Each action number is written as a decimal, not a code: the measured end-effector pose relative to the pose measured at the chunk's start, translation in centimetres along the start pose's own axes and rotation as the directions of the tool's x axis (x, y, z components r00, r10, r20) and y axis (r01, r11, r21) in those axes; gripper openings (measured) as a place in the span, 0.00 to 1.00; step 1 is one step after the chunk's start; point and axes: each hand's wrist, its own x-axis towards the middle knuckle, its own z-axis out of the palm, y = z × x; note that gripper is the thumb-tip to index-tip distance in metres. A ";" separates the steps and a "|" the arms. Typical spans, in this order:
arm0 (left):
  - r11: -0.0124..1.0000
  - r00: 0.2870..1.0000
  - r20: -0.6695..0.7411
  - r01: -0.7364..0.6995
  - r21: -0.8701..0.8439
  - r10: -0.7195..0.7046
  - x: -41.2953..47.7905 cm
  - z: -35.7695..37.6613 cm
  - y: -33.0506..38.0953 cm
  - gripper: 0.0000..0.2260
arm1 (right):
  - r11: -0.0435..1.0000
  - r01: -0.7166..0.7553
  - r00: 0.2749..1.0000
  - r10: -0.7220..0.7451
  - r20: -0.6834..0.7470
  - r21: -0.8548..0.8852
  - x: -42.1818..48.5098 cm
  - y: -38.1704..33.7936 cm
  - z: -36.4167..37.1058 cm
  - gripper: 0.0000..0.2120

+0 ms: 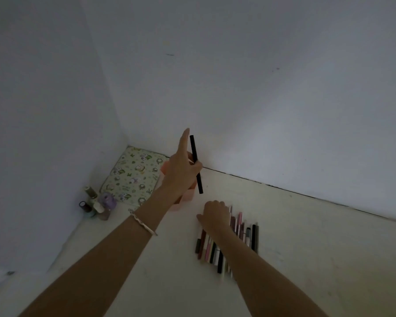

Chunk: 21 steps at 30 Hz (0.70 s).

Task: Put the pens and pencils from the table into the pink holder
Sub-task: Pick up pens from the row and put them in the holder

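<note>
In the centre of the frame the left hand (pixel 181 170) grips a black pen (pixel 196 164) upright, index finger stretched out, in front of the pink holder (pixel 188 195). The holder's inside is hidden. Lower right of it, the right hand (pixel 215 216) rests curled on the row of pens and pencils (pixel 242 234) on the table (pixel 306 248); I cannot tell if it grasps one.

walls (pixel 238 76): plain white, meeting in corner | table (pixel 306 236): cream | light: dim

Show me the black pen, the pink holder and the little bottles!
black pen (pixel 194 149): head view, upper shaft.
pink holder (pixel 191 195): head view, front wall.
little bottles (pixel 97 203): head view, middle of cluster.
</note>
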 end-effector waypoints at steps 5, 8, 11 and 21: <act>0.996 0.999 -0.051 0.001 -0.091 -0.006 0.0 -0.4 -0.7 0.32 | 0.999 -0.027 0.999 0.026 -0.046 -0.034 0.1 -1.3 1.3 0.09; 0.984 0.982 -0.188 -0.044 -0.173 0.010 0.7 -1.2 -0.8 0.29 | 0.964 -0.082 0.996 0.090 -0.021 0.253 0.2 -1.8 0.3 0.07; 0.982 0.912 -0.405 -0.133 -0.133 0.068 2.0 -3.1 -1.5 0.28 | 0.815 -0.140 0.971 0.223 -0.081 0.562 1.3 -1.2 -3.1 0.09; 0.973 0.959 -0.257 -0.066 0.221 0.123 1.5 -2.3 -7.7 0.12 | 0.450 0.445 0.767 0.255 -0.589 0.774 2.9 -1.9 -11.5 0.12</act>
